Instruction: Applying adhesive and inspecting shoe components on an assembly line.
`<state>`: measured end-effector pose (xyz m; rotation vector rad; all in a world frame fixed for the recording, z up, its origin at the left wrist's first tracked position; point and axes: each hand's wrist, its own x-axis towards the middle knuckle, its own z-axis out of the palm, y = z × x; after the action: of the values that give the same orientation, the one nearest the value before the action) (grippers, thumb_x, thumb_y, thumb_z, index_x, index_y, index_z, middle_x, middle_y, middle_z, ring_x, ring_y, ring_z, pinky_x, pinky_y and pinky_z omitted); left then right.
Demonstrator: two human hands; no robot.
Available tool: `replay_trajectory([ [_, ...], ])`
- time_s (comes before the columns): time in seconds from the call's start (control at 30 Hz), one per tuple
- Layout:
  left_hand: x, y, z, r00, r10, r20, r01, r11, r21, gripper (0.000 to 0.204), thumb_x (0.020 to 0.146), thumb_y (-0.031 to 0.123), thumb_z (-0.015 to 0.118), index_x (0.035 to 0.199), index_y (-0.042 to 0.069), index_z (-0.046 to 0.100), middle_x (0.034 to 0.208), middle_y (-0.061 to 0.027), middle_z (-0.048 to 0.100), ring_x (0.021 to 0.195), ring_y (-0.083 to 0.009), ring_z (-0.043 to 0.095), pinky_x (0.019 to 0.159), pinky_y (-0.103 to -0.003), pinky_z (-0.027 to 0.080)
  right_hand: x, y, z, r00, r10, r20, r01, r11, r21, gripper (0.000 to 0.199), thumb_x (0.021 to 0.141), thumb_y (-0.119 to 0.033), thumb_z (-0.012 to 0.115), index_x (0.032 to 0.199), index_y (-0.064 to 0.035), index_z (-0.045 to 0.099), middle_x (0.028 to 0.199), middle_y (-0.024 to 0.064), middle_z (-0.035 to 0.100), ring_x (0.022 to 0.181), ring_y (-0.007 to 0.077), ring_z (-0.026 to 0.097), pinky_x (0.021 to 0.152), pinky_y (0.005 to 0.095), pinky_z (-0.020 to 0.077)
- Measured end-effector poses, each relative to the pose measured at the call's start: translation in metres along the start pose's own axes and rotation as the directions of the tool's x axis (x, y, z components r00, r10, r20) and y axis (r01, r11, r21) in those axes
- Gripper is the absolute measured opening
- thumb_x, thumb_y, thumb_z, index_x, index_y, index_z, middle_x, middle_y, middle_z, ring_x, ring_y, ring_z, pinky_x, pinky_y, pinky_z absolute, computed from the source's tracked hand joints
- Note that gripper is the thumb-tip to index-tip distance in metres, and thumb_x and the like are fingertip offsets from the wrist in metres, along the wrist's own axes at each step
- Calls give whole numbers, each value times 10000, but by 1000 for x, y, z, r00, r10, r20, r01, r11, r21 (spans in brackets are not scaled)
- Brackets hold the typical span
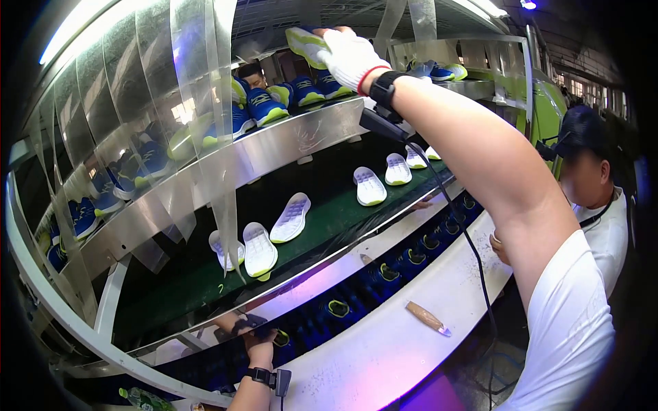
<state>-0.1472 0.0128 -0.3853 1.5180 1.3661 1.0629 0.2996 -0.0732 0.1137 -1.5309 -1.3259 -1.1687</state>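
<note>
High up near the top of the upper conveyor, my right hand (353,58) wears a white knitted glove with a red cuff. Its fingers are closed on a shoe (306,45) with a white and yellow-green sole, held tilted. Below it, blue shoes (264,104) with yellow-green soles stand along the metal-edged upper conveyor (301,137). At the lower edge my left hand (260,348) reaches down beside a dark blue shoe upper with a yellow-green collar (282,338). Its fingers are mostly hidden, so any grip there cannot be made out.
White shoe soles (290,218) lie on the green middle belt (322,212). More dark uppers line the lower channel. A wooden-handled tool (426,317) rests on the white ledge (370,356). Clear plastic strips (205,82) hang left. A co-worker in a cap (596,185) stands right; a black cable (473,246) hangs.
</note>
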Motion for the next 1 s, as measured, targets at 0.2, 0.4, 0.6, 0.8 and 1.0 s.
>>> replay_trajectory([
  [0.2, 42, -59, 20, 947, -311, 84, 301, 946, 119, 1046, 705, 426, 977, 1492, -52, 482, 1459, -179, 609, 1321, -310, 601, 1112, -409, 453, 16, -37, 100, 933, 80, 350, -21, 985, -170, 405, 931, -139, 625, 1318, -96, 736, 1337, 230, 703, 1184, 378, 712, 1015, 462, 568],
  [0.4, 61, -96, 36, 945, -277, 174, 285, 959, -17, 583, 867, 321, 867, 1341, 75, 631, 1280, -108, 672, 1134, -275, 660, 969, -409, 555, 16, -36, 111, 938, 22, 346, 48, 980, -191, 451, 983, -133, 550, 1419, -135, 666, 1292, 199, 732, 1125, 398, 725, 1003, 451, 579],
  [0.6, -29, 43, 3, 801, -420, 426, 590, 673, -446, 274, 926, 207, 769, 1156, 118, 651, 1082, -67, 705, 922, -233, 717, 813, -379, 625, -74, -61, 55, 920, -291, -264, 326, 940, 97, 245, 965, -274, 695, 1148, -117, 741, 1083, 127, 720, 1099, 343, 670, 960, 480, 540],
  [0.8, -198, 61, -22, 688, -432, 583, 651, 722, -234, 420, 924, 68, 736, 1296, -34, 569, 1085, -103, 707, 963, -194, 714, 850, -330, 600, -198, -223, 24, 704, -462, 540, 144, 837, 528, 426, 838, -396, 732, 1169, -134, 790, 1097, 200, 758, 1064, 365, 738, 887, 463, 598],
  [1.0, -254, 44, -45, 873, -93, 478, 69, 995, 68, 536, 963, 39, 671, 1455, -87, 498, 1418, -229, 603, 1220, -311, 667, 1064, -427, 534, -197, -262, 63, 460, -299, 836, 22, 945, 325, 572, 731, -269, 910, 1270, -137, 769, 1102, 93, 804, 1044, 370, 770, 899, 442, 600],
])
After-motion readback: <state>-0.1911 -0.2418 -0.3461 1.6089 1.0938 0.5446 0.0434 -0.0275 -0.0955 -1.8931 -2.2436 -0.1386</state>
